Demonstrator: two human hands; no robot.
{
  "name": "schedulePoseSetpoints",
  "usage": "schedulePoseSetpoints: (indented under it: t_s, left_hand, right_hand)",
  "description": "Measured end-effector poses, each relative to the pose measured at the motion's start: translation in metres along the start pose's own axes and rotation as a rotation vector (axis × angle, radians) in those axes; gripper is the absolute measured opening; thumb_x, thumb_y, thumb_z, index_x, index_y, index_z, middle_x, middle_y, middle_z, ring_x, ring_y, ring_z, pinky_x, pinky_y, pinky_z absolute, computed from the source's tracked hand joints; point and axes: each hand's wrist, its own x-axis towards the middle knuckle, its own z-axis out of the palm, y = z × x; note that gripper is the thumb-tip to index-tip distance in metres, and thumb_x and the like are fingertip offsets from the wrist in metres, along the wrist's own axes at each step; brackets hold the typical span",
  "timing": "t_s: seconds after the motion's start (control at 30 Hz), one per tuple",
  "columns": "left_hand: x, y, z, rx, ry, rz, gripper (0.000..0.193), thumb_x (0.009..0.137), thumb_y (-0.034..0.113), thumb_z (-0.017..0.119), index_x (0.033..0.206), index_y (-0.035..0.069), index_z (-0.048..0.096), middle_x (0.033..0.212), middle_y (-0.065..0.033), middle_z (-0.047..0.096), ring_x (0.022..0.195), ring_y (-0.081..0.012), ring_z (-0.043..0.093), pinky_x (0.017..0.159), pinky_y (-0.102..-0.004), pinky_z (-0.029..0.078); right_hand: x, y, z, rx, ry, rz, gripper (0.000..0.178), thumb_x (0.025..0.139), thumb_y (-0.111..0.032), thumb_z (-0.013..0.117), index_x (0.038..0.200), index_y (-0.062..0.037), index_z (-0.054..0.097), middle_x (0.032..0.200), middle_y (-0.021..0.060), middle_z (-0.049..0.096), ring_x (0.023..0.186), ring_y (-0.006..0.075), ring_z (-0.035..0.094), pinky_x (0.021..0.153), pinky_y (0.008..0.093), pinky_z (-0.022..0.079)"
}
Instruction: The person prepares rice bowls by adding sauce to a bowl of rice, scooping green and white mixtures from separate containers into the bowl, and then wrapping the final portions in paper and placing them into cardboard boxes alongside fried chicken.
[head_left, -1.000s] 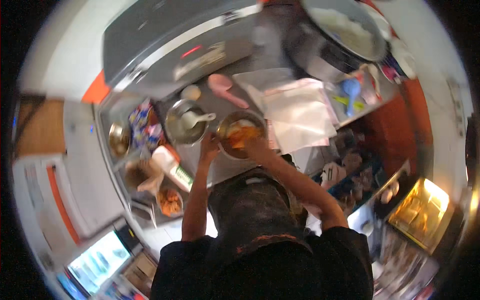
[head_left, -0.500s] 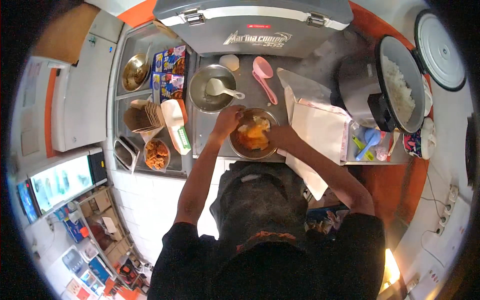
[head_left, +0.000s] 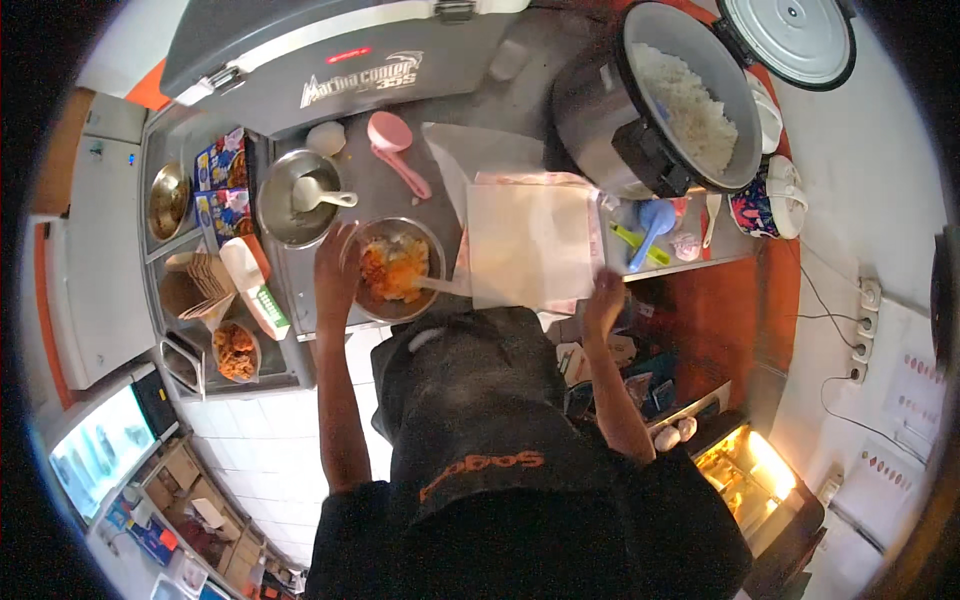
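Note:
A steel mixing bowl (head_left: 437, 245) near the counter's front edge holds an orange-coated food mixture with some white in it. My left hand (head_left: 336, 258) grips its left rim. The pale handle of a utensil (head_left: 445, 287) rests over the bowl's right rim, and its working end is buried in the food. Away from the bowl, my right hand (head_left: 604, 302) hovers beside the lower right corner of a stack of wrapping paper (head_left: 530, 245). Its fingers are small and smeared, so their grip is unclear.
Behind the bowl stand another steel bowl (head_left: 275, 215) with a white ladle (head_left: 315, 195) and a pink scoop (head_left: 398, 150). An open rice cooker (head_left: 600, 130) is at the back right, a grey cooler (head_left: 400, 70) at the back. Fried chicken (head_left: 236, 352) sits far left.
My right hand has left the bowl and swung right past the paper. The utensil handle now shows. My left hand stays at the bowl, and the whole view has turned rightward.

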Motion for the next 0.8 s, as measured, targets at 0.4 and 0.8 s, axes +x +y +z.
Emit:
schedulePoseSetpoints:
  t_s: [0.4, 0.8]
  left_hand:
    - [-0.052, 0.127, -0.049, -0.113, -0.353, -0.238, 0.026, 0.096, 0.018, 0.057, 0.115, 0.003, 0.065, 0.116, -0.0108, 0.066, 0.104, -0.0203, 0.062, 0.091, -0.0337, 0.047]
    - [-0.101, 0.137, -0.043, -0.279, -1.287, 0.068, 0.031, 0.097, 0.024, 0.05, 0.096, 0.0, 0.07, 0.092, -0.0087, 0.071, 0.067, -0.0141, 0.057, 0.062, -0.0262, 0.044]
  right_hand:
    - [-0.031, 0.285, 0.177, 0.322, -0.471, 0.66, 0.043, 0.082, -0.041, 0.069, 0.105, -0.0058, 0.06, 0.098, 0.0133, 0.061, 0.086, 0.0258, 0.057, 0.076, 0.0436, 0.045]
    - [-0.337, 0.365, 0.179, 0.852, -0.396, 1.187, 0.041, 0.091, -0.046, 0.057, 0.116, -0.0144, 0.066, 0.122, 0.0023, 0.063, 0.105, 0.0266, 0.059, 0.084, 0.0471, 0.05]
